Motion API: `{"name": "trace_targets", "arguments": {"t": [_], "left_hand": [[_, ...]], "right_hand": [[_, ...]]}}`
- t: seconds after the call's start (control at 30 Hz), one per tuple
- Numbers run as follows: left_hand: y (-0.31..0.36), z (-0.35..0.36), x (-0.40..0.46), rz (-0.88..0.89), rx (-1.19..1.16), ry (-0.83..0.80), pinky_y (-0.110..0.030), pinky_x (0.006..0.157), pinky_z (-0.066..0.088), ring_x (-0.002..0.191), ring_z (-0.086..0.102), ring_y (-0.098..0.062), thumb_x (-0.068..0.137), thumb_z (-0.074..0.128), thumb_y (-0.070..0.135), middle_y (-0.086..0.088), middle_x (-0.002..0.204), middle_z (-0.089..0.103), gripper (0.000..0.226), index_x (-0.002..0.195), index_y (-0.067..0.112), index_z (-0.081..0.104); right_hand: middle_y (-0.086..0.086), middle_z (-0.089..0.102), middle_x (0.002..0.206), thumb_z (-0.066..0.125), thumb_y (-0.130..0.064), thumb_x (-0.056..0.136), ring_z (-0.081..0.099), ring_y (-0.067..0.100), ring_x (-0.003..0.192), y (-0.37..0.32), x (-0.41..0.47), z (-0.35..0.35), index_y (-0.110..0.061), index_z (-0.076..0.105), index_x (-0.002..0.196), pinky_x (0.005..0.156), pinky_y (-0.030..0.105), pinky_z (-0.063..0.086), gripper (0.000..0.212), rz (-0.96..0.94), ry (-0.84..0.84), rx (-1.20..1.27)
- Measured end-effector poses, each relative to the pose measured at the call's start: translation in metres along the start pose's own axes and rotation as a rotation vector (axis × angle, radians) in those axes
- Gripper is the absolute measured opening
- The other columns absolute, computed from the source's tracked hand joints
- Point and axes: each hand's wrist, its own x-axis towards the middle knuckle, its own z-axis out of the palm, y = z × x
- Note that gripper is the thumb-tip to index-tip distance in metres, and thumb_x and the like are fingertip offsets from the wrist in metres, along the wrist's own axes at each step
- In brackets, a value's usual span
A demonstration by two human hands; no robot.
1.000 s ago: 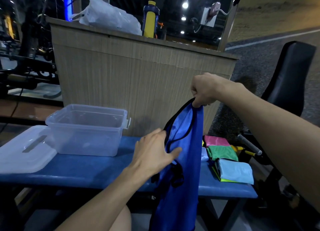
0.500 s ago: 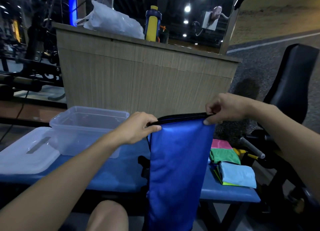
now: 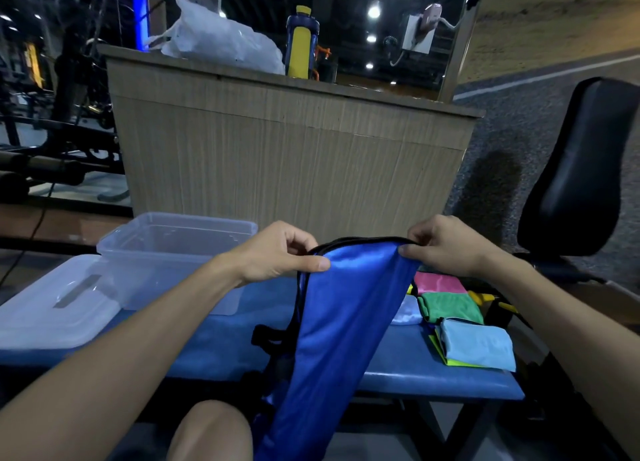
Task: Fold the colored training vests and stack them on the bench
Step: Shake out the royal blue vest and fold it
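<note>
Both hands hold the blue vest [image 3: 332, 339] up by its top edge, in front of the desk [image 3: 433, 379]: left hand [image 3: 277, 252] pinches the left end, thumb over the fabric, fingers curled behind; right hand [image 3: 446, 246] pinches the right end the same way. The vest hangs as a long narrow strip, apparently doubled lengthwise already, black trim bunched along the top and down the left side, lower end dropping past the desk edge toward the knee [image 3: 211, 433]. Folded vests sit at the desk's right end: pink [image 3: 440, 283], green [image 3: 450, 308], light blue [image 3: 481, 346] on a yellow-green one. Clear bin [image 3: 173, 249] and its lid [image 3: 52, 308] are on the left. Step in hand, I'd say: square the strip before folding it short. To do it well: keep both pinches level and the top edge taut so layers line up; shake out the twist in the lower half; lay it flat on bare desk between bin and stack, then fold to match the footprint of the others. Risk: slick fabric sliding out of alignment, loose strap [image 3: 266, 334] poking out of the fold. Tuck it in first.
</note>
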Motion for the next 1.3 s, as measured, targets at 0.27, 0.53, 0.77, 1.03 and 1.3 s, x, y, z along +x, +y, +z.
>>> {"name": "trace_targets", "arguments": {"t": [0.27, 0.53, 0.77, 1.03, 1.3], "left_hand": [[-0.013, 0.002, 0.014, 0.005, 0.315, 0.099, -0.036, 0.071, 0.057, 0.078, 0.071, -0.019, 0.095, 0.07, 0.027, -0.007, 0.084, 0.075, 0.02, 0.085, 0.011, 0.075], [-0.024, 0.006, 0.024, -0.037, 0.193, 0.08, -0.027, 0.08, 0.056, 0.087, 0.071, -0.025, 0.101, 0.062, 0.02, -0.023, 0.099, 0.072, 0.02, 0.091, 0.007, 0.074], [-0.019, -0.005, 0.018, 0.004, 0.114, 0.196, -0.056, 0.099, 0.049, 0.099, 0.071, -0.035, 0.091, 0.076, 0.026, -0.008, 0.094, 0.078, 0.014, 0.088, 0.014, 0.08], [-0.001, 0.0, 0.022, 0.409, 0.41, 0.379, -0.025, 0.071, 0.055, 0.073, 0.07, -0.013, 0.077, 0.088, 0.013, 0.003, 0.078, 0.074, 0.007, 0.079, 0.013, 0.081], [-0.003, 0.006, 0.022, 0.342, 0.456, 0.462, -0.034, 0.071, 0.057, 0.07, 0.066, -0.009, 0.081, 0.084, 0.017, 0.008, 0.079, 0.072, 0.017, 0.094, 0.027, 0.079]], "right_hand": [[0.013, 0.064, 0.087, 0.07, -0.037, 0.092, 0.06, 0.028, 0.077, 0.01, 0.002, 0.016, -0.004, 0.064, 0.075, 0.074, 0.043, 0.049, 0.038, 0.031, -0.16, 0.093], [0.007, 0.061, 0.099, 0.071, -0.017, 0.094, 0.062, 0.012, 0.075, 0.0, -0.002, 0.01, 0.006, 0.064, 0.074, 0.064, 0.025, 0.048, 0.031, 0.046, -0.031, 0.554], [-0.005, 0.064, 0.067, 0.079, -0.051, 0.08, 0.061, 0.009, 0.058, 0.033, -0.004, 0.001, -0.023, 0.063, 0.064, 0.058, 0.025, 0.045, 0.036, -0.034, -0.006, 0.298], [0.006, 0.056, 0.055, 0.081, -0.054, 0.073, 0.046, 0.01, 0.055, 0.042, -0.005, -0.012, -0.011, 0.07, 0.066, 0.055, 0.027, 0.034, 0.045, -0.02, 0.035, 0.516], [-0.002, 0.065, 0.057, 0.079, -0.05, 0.073, 0.052, 0.005, 0.054, 0.03, -0.003, -0.031, -0.016, 0.072, 0.065, 0.053, 0.022, 0.039, 0.036, -0.008, 0.142, 0.478]]}}
